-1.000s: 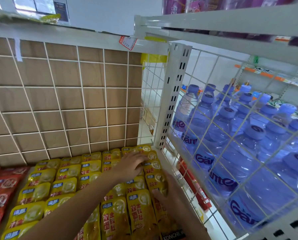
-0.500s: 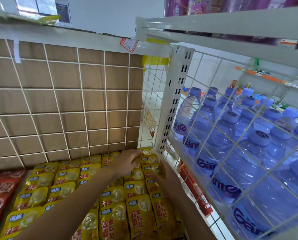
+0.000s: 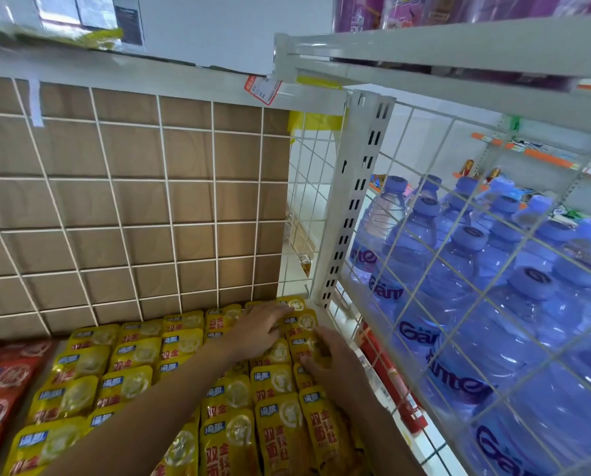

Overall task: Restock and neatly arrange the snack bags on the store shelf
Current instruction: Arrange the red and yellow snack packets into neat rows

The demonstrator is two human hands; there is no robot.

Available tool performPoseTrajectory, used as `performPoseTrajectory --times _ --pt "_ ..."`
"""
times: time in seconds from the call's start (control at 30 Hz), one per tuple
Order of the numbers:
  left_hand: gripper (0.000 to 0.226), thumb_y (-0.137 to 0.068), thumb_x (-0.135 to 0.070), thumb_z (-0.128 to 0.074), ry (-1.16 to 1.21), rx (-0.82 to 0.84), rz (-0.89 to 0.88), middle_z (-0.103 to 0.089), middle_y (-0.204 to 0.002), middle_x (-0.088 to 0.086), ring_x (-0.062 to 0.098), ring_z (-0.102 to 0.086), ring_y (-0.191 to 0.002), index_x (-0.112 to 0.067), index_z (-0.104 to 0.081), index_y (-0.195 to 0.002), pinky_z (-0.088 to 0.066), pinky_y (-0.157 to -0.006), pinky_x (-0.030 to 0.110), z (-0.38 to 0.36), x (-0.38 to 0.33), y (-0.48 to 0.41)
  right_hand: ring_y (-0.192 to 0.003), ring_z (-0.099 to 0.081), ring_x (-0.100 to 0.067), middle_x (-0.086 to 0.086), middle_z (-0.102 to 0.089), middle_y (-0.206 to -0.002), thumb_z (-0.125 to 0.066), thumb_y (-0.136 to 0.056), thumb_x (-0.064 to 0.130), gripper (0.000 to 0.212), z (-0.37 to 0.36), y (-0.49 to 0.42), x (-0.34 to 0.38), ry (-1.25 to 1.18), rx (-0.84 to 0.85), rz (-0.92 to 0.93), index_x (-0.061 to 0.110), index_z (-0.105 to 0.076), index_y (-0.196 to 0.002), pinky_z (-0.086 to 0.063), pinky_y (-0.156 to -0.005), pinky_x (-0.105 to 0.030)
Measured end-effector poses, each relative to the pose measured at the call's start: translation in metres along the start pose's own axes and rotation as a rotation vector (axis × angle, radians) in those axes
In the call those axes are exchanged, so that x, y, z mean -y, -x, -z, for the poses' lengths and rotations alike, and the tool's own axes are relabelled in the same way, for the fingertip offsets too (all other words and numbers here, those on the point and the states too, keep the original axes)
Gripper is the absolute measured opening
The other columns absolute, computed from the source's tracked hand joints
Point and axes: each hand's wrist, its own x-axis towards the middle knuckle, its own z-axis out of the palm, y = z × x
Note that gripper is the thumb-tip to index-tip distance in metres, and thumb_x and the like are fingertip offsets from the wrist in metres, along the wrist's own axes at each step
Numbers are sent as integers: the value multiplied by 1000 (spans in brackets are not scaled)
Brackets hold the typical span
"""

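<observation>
Yellow snack bags point(image 3: 280, 438), both flat hands pressing back-right corner, against white upright post point(image 3: 352, 201)

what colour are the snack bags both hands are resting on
Yellow, with red lettering and a small blue label: the snack bags show best in the head view.

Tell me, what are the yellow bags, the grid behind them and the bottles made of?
Yellow bags: glossy plastic film, judging by the glare and creases. Grid: thin wire, seemingly metal with a white coating, in front of a matte wood-look panel. Bottles: clear bluish plastic, see-through, with opaque blue caps.
</observation>
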Motion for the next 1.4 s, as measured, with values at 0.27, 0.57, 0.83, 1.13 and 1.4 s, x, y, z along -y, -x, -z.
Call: performPoseTrajectory --times 0.27,0.57,0.83,1.13,1.4 --pt "36 -94 -20 -50 72 -165 -93 -50 -133 -2 15 -44 -124 -20 -51 -130 -33 -105 30 6 -8 8 -113 -51 -8 11 -50 -121 -60 -88 32 45 4 9 3 -74 -101 20 28 -44 -130 -44 -92 -28" --pt "15 -87 -32 -62 119 26 -199 -58 -93 -8 5 -52 -86 -21 -66 -96 -45 -75 23 10 -38 18 -99 -53 4 19 -54 -109 -60 -84 43 31 10 48 -7 -55 -121 18 42 -48 -113 -45 -81 -18" --pt "15 -85 -26 -66 145 137 -119 -66 -94 -1 9 -57 -82 -20 -63 -99 -39 -66 14 6 -48 21 -91 -44 15 24 -47 -102 -64 -86 29 23 9 61 -13 20 -118 42 33 -55 -107 -34 -75 -1" --pt "12 -88 -9 -61 376 126 -31 -63 -82 -8 4 -60 -79 -20 -62 -93 -48 -73 19 1 -49 25 -94 -43 18 23 -49 -103 -62 -87 31 14 10 61 -15 11 -131 32 31 -58 -100 -32 -73 0" --pt "15 -88 -11 -62 355 126 -34 -58 -75 -16 -4 -56 -72 -26 -59 -88 -40 -65 9 1 -48 22 -92 -44 16 18 -50 -104 -61 -87 30 17 11 61 -15 34 -121 54 27 -59 -104 -34 -72 -3"
